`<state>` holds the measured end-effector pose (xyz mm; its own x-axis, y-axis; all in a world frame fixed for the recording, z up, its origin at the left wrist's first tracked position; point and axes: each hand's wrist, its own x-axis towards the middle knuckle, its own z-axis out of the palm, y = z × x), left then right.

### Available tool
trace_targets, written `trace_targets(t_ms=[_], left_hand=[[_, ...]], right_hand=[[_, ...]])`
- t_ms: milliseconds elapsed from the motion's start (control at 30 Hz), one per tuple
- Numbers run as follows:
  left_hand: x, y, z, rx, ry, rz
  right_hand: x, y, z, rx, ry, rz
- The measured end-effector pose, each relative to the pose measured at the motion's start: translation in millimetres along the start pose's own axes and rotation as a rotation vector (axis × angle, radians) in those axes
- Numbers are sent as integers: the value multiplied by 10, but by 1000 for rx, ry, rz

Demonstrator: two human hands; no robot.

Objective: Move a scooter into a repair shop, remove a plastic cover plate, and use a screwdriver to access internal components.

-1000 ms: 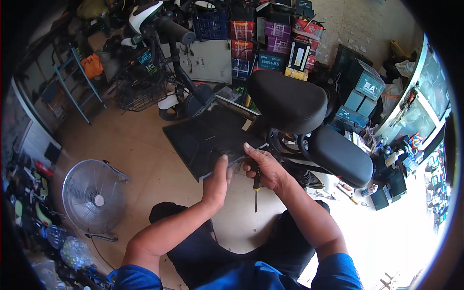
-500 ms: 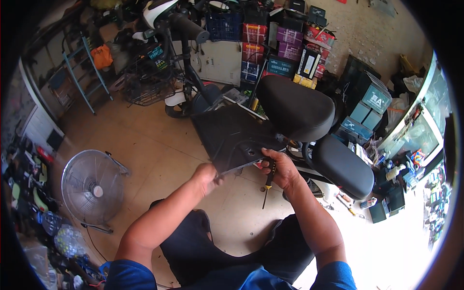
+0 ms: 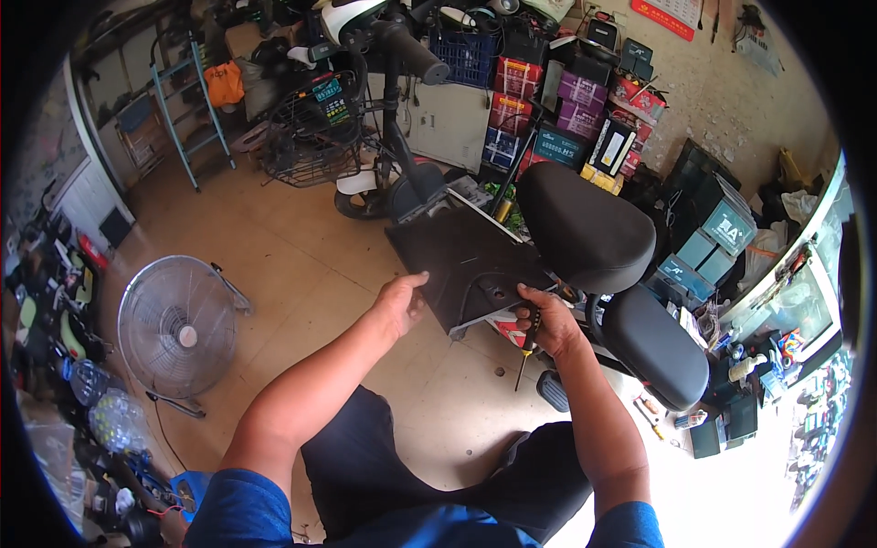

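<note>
A wide black plastic floor panel [image 3: 457,251] lies tilted across the foot area of an electric scooter, between its front column and its seat [image 3: 589,219]. My left hand [image 3: 400,306] is closed on the panel's left edge, thumb on top and fingers partly hidden. At the panel's near right corner, my right hand [image 3: 555,327] pinches the edge with its thumb on top. That same hand holds a screwdriver [image 3: 523,361] with a black and yellow handle, its shaft pointing down.
A round floor fan [image 3: 178,333] stands on the left. Behind the scooter are a wire basket [image 3: 315,151], a blue folding ladder [image 3: 192,119] and stacked battery boxes [image 3: 516,82]. A rear seat [image 3: 658,347] and grey-green batteries [image 3: 699,242] are on the right.
My left hand has moved up and away from me along the panel's left edge. My right hand keeps hold of the screwdriver and panel corner. The whole view has shifted.
</note>
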<state>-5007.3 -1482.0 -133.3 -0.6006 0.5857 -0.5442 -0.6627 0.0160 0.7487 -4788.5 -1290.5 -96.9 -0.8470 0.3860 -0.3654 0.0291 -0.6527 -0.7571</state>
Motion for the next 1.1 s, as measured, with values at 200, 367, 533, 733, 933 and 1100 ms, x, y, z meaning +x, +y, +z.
trace_targets(t_ms=[200, 367, 533, 733, 933, 1100], left_hand=[[419, 43, 188, -6, -11, 6], [844, -11, 116, 9, -51, 54], [1493, -105, 216, -119, -29, 28], [2152, -522, 214, -494, -105, 113], [2738, -700, 162, -478, 27, 128], [2910, -742, 193, -425, 39, 184]], right_hand=[[231, -20, -127, 44, 0, -86], [418, -14, -114, -48, -3, -130], [584, 31, -178, -176, 64, -211], [419, 85, -206, -546, 334, -221], [48, 32, -12, -794, 332, -232], [33, 87, -106, -849, 343, -222]])
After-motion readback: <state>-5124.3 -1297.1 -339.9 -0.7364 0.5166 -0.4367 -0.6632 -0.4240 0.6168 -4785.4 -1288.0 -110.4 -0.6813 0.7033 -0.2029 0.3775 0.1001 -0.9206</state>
